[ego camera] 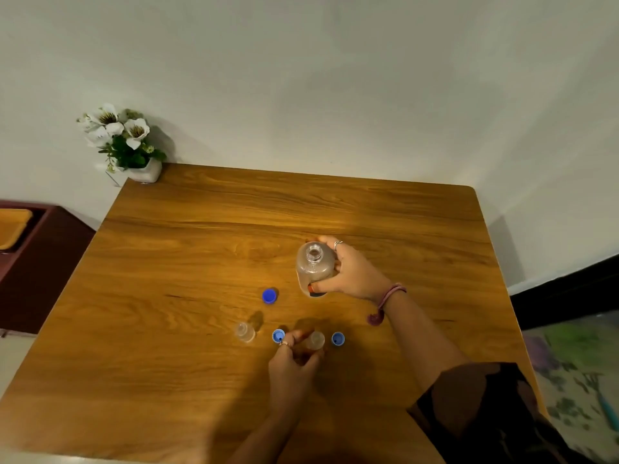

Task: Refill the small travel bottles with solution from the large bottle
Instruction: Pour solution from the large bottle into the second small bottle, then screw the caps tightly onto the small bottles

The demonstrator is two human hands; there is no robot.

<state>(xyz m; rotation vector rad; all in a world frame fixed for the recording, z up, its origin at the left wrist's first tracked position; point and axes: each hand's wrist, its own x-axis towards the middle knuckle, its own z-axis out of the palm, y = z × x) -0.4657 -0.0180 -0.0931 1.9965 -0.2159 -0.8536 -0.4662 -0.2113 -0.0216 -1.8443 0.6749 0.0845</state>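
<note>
No text, label, brand, number or sign can be read anywhere, neither on the large bottle [315, 266] in the right hand's [351, 269] grip nor on the small bottle [316, 340] the left hand [292, 363] holds.

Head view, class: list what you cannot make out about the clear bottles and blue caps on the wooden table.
- Large clear plastic bottle: liquid level unreadable; right hand wraps its side, and the label is hidden.
- Small clear travel bottle held by left hand: fingers cover its base; contents too small to judge.
- Second small clear bottle: blurred, fill unclear.
- Three blue plastic caps: which bottle each fits cannot be told.
</note>
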